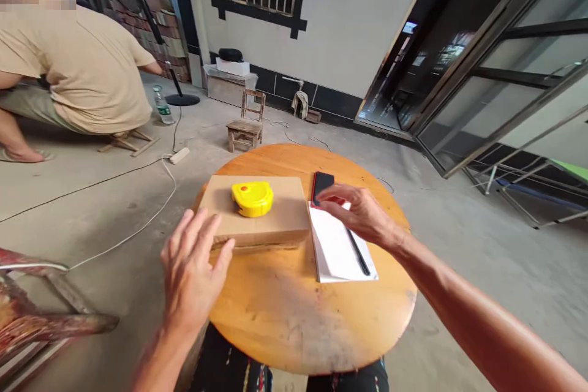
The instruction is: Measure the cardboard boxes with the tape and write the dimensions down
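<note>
My left hand (195, 263) is at the left front corner of a closed cardboard box (285, 208). Its fingers are spread and it holds nothing; whether the fingertips touch the cardboard I cannot tell. On top of the box lies a yellow tape measure (253, 198) with a small red button. My right hand (356, 211) hovers over the top of a white paper pad (333, 251), fingers bent and a gap between thumb and forefinger. Its fingertips overlap the lower part of a dark phone (323, 185) with a red edge. A black pen (357, 251) lies on the pad, its upper end hidden by that hand.
Everything rests on a round wooden table (312, 324). Beyond it stands a small wooden chair (247, 125). At the left a person (87, 67) sits low on a stool, near a water bottle (162, 105). A power strip (179, 155) and cables lie on the floor.
</note>
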Tool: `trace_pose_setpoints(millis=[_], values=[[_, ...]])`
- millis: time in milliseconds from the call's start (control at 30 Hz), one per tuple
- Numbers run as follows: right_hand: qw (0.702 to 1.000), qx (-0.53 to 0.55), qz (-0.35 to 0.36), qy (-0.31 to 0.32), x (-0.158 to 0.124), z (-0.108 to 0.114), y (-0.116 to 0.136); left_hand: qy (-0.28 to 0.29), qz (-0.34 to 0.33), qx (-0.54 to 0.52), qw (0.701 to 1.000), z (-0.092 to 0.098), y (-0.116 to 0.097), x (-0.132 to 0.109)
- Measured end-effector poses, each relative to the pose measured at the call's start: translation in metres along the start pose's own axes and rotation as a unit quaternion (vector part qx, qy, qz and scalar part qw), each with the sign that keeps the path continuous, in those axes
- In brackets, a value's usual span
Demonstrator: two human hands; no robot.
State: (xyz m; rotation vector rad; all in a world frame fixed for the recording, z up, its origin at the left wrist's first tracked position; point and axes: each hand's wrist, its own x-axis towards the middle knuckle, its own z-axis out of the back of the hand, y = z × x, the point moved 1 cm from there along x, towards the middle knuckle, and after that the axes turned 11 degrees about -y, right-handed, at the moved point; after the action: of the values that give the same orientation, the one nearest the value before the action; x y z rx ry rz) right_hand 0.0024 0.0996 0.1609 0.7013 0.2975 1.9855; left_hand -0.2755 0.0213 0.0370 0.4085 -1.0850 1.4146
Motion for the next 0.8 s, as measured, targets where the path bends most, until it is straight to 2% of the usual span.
trace_pose_setpoints(millis=[67, 133, 200, 233, 333, 400, 467, 567, 633, 700, 800], values=[[0.995, -0.064, -0.072, 0.03, -0.028, 0.013, -0.033, -0.011, -0.001, 0.001, 1.0, 0.003, 0.006, 0.008], [0.99, -0.095, -0.096, 0.05, -0.057, 0.018, -0.064, -0.049, 0.002, -0.009, 0.999, 0.01, -0.004, 0.012], [0.986, -0.118, -0.102, 0.059, -0.084, 0.017, -0.089, -0.079, -0.006, -0.035, 0.996, 0.02, -0.033, 0.01], [0.984, -0.13, -0.101, 0.061, -0.095, 0.016, -0.098, -0.073, -0.018, -0.058, 0.996, 0.023, -0.054, 0.008], [0.979, -0.169, -0.08, 0.08, -0.117, 0.008, -0.113, 0.005, -0.112, -0.15, 0.982, 0.021, -0.127, -0.006], [0.976, -0.189, -0.05, 0.1, -0.125, 0.003, -0.117, 0.088, -0.192, -0.211, 0.954, 0.007, -0.17, -0.019], [0.971, -0.207, -0.004, 0.117, -0.129, -0.001, -0.118, 0.173, -0.221, -0.219, 0.935, -0.014, -0.198, -0.032], [0.965, -0.224, 0.063, 0.123, -0.133, -0.005, -0.122, 0.318, -0.19, -0.176, 0.912, -0.045, -0.209, -0.05], [0.963, -0.222, 0.094, 0.122, -0.136, -0.005, -0.126, 0.375, -0.166, -0.151, 0.899, -0.057, -0.204, -0.059], [0.962, -0.212, 0.119, 0.121, -0.138, -0.004, -0.132, 0.385, -0.158, -0.144, 0.898, -0.061, -0.198, -0.066], [0.966, -0.189, 0.141, 0.106, -0.141, 0.001, -0.142, 0.371, -0.151, -0.149, 0.904, -0.059, -0.196, -0.072]])
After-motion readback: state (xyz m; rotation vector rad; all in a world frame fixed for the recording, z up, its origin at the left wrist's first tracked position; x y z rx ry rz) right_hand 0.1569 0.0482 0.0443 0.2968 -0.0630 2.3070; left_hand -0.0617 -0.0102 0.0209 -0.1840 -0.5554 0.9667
